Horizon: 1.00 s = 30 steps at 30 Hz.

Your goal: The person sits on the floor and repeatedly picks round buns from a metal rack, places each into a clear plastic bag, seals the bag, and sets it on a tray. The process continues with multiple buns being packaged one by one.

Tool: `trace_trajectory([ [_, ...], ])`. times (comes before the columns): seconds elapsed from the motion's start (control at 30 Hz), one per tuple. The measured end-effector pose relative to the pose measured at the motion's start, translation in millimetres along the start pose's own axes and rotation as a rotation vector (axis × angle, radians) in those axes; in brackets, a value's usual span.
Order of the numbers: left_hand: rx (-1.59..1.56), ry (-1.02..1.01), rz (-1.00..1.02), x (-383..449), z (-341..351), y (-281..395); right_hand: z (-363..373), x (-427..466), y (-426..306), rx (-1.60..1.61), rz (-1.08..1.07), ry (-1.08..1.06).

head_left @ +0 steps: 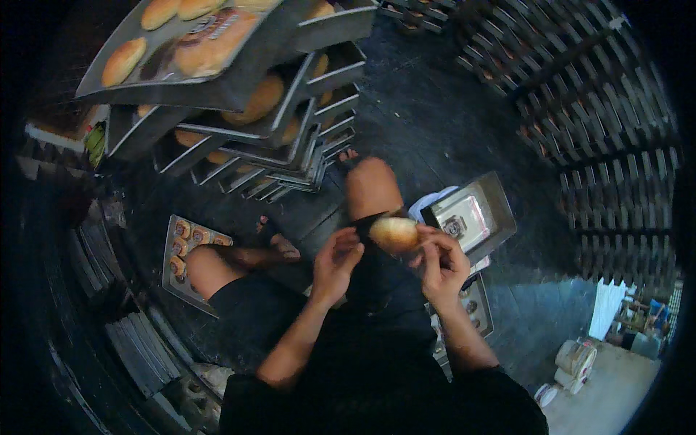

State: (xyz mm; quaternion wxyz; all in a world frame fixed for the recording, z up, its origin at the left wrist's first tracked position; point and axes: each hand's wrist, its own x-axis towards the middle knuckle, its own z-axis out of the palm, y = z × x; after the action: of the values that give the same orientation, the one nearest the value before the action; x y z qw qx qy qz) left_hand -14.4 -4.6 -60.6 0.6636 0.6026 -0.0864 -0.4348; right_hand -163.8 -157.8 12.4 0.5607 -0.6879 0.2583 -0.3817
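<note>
A golden-brown bread bun (393,234), apparently in a clear bag, hangs above my lap. My right hand (445,265) pinches the bag at the bun's right side. To the left of the bun, my left hand (338,265) is raised with thumb and fingers apart; a gap shows between it and the bun. Just beyond my right hand, a metal tray (497,209) holds a stack of clear printed bags (462,220). Whether the bag's film reaches my left fingers is too blurred to tell.
Stacked metal trays (283,49) with buns rise at the upper left. A small tray (187,296) with packed buns (201,235) lies beside my left knee, another tray (485,304) under my right forearm. Tall stacks of trays (598,109) line the right; white buckets (573,361) stand at the lower right.
</note>
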Motion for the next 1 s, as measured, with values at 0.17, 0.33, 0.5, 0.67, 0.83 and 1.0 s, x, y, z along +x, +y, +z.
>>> trace_trajectory([
  [0.17,0.451,0.15,0.638,3.0,43.5,54.1,1.1,11.8,-0.2,-0.048,0.036,0.065],
  [0.33,0.438,0.124,0.808,12.7,64.9,72.3,2.2,24.8,-6.9,-0.2,-0.147,0.071],
  [0.5,-0.144,0.155,0.268,8.9,33.2,50.2,-16.5,21.3,-31.3,0.182,0.426,0.168],
  [0.67,-0.074,0.077,0.139,-10.9,19.7,76.7,-21.5,5.3,-40.9,0.177,0.697,0.128],
  [0.83,-0.069,0.09,0.174,-22.2,27.3,81.4,-15.1,-4.4,-55.5,-0.068,0.309,0.088],
  [1.0,0.274,0.142,0.317,-31.0,15.2,-15.0,-32.9,-67.0,-3.9,-0.257,0.445,0.122],
])
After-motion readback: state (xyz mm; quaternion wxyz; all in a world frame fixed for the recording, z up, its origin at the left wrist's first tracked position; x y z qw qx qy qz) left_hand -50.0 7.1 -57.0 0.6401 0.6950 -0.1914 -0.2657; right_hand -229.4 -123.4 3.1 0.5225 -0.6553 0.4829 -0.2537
